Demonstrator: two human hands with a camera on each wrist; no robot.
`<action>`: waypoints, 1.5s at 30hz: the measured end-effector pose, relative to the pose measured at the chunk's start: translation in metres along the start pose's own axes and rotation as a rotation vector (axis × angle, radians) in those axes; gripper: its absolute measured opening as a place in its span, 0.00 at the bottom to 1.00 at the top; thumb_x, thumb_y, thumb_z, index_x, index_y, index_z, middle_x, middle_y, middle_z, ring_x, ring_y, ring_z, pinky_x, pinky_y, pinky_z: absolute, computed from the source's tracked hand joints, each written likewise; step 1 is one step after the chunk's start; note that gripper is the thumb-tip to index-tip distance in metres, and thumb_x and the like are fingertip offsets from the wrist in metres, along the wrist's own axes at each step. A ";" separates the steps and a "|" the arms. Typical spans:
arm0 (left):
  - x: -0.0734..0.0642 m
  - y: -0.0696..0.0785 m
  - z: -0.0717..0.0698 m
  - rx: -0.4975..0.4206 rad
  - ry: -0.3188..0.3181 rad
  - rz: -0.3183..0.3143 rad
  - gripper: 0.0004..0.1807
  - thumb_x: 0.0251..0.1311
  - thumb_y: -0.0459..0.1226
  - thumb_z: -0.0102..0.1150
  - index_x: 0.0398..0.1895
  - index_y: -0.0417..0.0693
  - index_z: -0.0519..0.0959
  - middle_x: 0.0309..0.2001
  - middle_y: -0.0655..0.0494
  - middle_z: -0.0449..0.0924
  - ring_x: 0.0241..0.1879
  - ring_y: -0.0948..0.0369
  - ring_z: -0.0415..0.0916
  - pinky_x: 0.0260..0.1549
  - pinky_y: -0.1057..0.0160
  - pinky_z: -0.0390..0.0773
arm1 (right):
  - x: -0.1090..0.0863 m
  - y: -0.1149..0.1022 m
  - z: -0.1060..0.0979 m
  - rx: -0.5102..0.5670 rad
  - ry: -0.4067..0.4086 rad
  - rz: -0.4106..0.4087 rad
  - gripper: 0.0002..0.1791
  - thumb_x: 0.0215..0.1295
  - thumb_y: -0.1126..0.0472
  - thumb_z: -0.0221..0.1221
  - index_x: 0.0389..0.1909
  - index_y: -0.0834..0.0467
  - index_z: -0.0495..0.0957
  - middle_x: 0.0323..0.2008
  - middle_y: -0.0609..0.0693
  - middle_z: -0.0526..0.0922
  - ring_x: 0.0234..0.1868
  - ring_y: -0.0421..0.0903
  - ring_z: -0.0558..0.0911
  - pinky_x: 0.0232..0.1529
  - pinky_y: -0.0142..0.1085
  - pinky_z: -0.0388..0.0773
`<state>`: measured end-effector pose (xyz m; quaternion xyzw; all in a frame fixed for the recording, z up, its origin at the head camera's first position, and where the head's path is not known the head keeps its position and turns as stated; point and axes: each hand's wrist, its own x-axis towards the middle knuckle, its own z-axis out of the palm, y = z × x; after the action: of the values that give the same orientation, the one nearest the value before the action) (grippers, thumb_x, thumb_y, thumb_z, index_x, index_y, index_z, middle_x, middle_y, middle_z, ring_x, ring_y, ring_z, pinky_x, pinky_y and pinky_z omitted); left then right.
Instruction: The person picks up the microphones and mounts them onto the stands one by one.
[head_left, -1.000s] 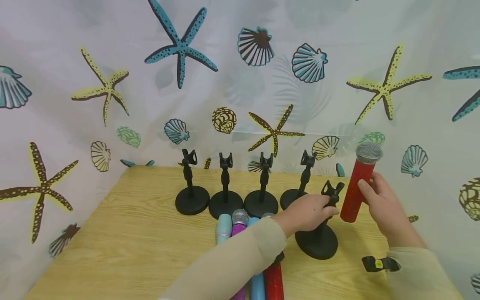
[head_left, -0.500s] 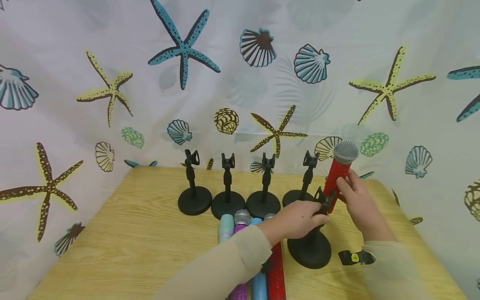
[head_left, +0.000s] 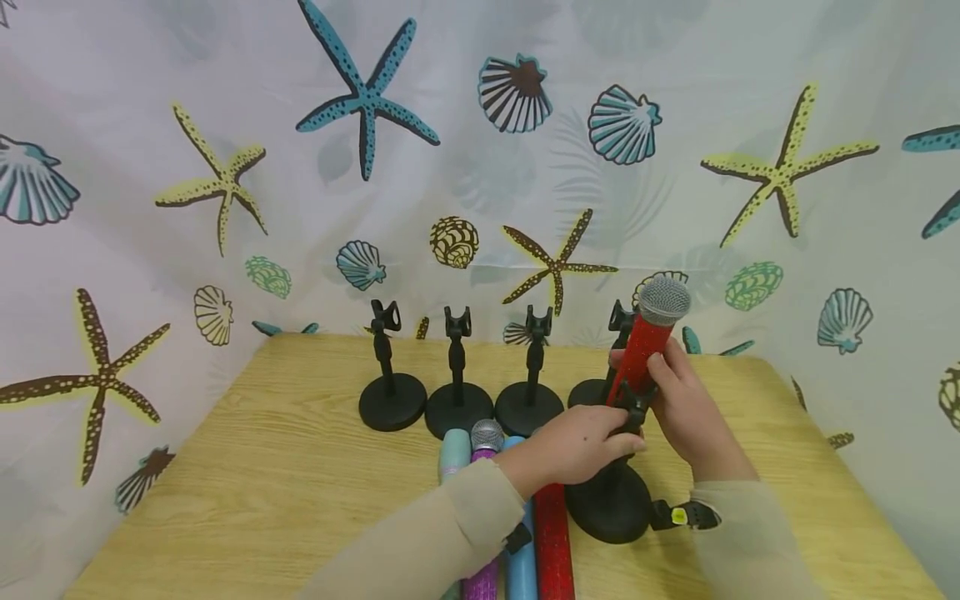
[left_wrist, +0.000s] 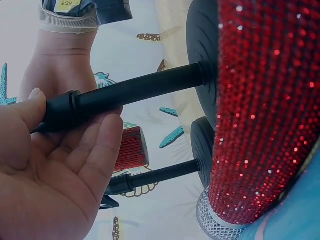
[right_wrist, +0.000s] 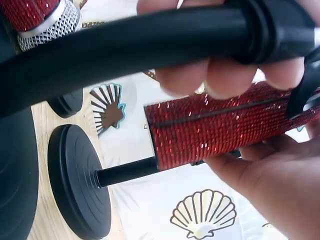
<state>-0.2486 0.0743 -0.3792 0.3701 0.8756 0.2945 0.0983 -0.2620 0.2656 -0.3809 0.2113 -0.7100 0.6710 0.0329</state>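
Note:
In the head view, my left hand (head_left: 573,443) grips the upper part of a black desktop microphone stand (head_left: 609,504) just below its clip. My fingers wrap round the pole (left_wrist: 145,90) in the left wrist view. My right hand (head_left: 684,412) holds a red glittery microphone (head_left: 647,346) by its body, with the silver mesh head up and tilted to the right. The microphone is right at the stand's clip (right_wrist: 302,95), whose arm overlaps the red body in the right wrist view. The microphone's lower end sticks out free there.
Several black stands with unfilled clips, such as the leftmost stand (head_left: 392,402), stand in a row behind. A mint microphone (head_left: 454,450), a purple microphone (head_left: 482,579), a blue microphone (head_left: 522,575) and another red microphone (head_left: 553,542) lie side by side, partly under my left forearm. A patterned curtain (head_left: 465,183) hangs behind the wooden table (head_left: 300,442).
My right hand has brought the red microphone leftward to the stand's clip. My left hand has drawn the stand a little left and nearer to me.

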 end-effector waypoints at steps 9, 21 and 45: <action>-0.003 0.001 0.002 0.014 0.022 0.003 0.15 0.75 0.53 0.51 0.34 0.56 0.73 0.26 0.63 0.71 0.28 0.67 0.70 0.30 0.68 0.70 | -0.007 0.000 0.009 -0.057 0.007 -0.058 0.25 0.83 0.53 0.42 0.75 0.48 0.50 0.57 0.64 0.73 0.61 0.52 0.74 0.58 0.33 0.69; -0.002 0.001 0.001 0.086 0.044 0.050 0.12 0.76 0.51 0.50 0.36 0.57 0.73 0.29 0.65 0.71 0.30 0.67 0.70 0.31 0.70 0.69 | -0.005 0.012 0.023 -0.134 0.119 0.021 0.18 0.79 0.57 0.49 0.62 0.60 0.62 0.48 0.67 0.74 0.48 0.52 0.80 0.50 0.35 0.77; -0.001 -0.001 0.002 0.065 0.037 0.055 0.14 0.76 0.52 0.49 0.35 0.56 0.73 0.28 0.64 0.71 0.29 0.67 0.71 0.31 0.70 0.70 | -0.006 0.015 0.014 -0.125 -0.023 -0.206 0.24 0.77 0.48 0.52 0.54 0.67 0.68 0.43 0.58 0.79 0.45 0.48 0.80 0.49 0.34 0.76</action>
<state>-0.2476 0.0740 -0.3817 0.3914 0.8759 0.2752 0.0619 -0.2586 0.2541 -0.3985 0.2882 -0.7253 0.6160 0.1067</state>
